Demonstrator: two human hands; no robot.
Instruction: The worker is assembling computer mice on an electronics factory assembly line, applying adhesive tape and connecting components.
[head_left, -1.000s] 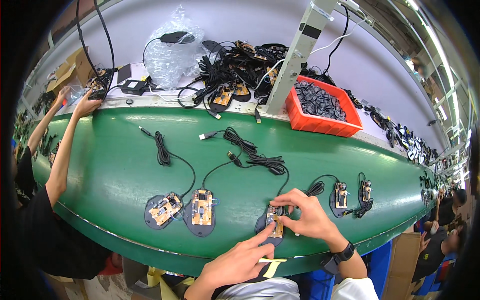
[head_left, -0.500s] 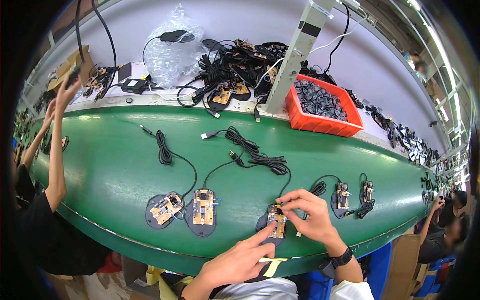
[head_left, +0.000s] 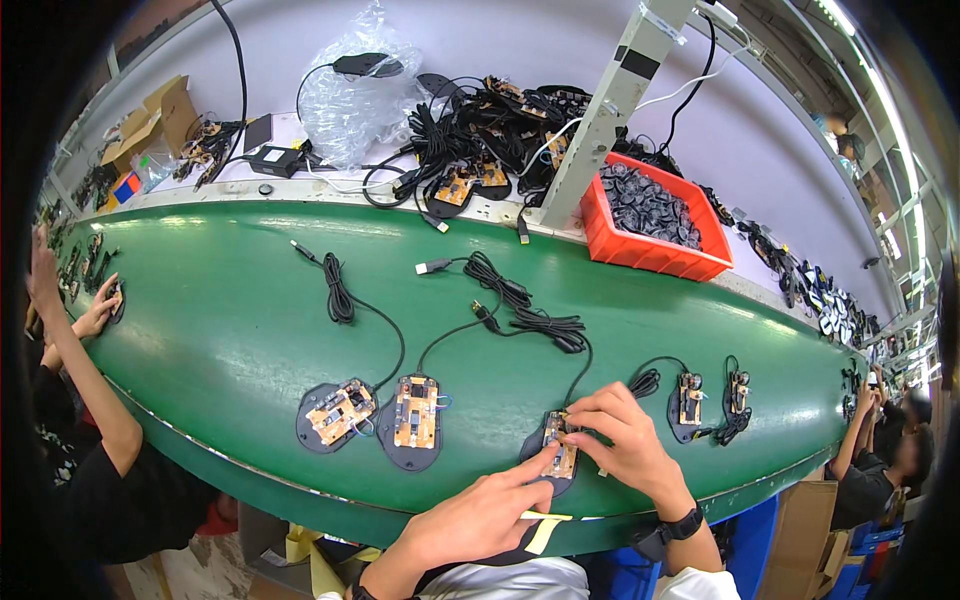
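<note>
Green table (head_left: 220, 290) spans the work area. Pale wall panel (head_left: 500, 40) stands behind it, and a light ledge (head_left: 225, 190) follows the far edge. Items on the ledge, from left to right: cardboard box (head_left: 175, 110), clear plastic bag (head_left: 350, 115), and a heap of black cables (head_left: 440, 130) mixed with tan boards. To the right of metal post (head_left: 608, 115), orange-red bin (head_left: 660, 255) contains many dark round parts (head_left: 650, 205).

Work position: near side of the table, directly in front of the person. Active circuit board (head_left: 566, 462) lies on its black base (head_left: 527, 448), between 2 pairs of similar assemblies. Its cable (head_left: 582, 375) leads toward the far side.

Left hand (head_left: 485, 515): index finger extended, tip at the board's face; remaining fingers curled, with a yellow strip (head_left: 543, 537) beside them.

Right hand (head_left: 622, 435): thumb and fingers bent, narrow spacing, over the board's upper end. From where I stand, I can't make out whether a small part sits between the fingertips. Dark watch (head_left: 688, 524) is fitted at the wrist.

Left pair: tilted assembly (head_left: 340, 412) and upright-aligned assembly (head_left: 416, 415), placed side by side. Right pair: inner assembly (head_left: 690, 400) and outer assembly (head_left: 738, 390), with a small cable coil (head_left: 730, 432) just below the latter. At far left, a co-worker's forearm (head_left: 93, 384) reaches over the table.
</note>
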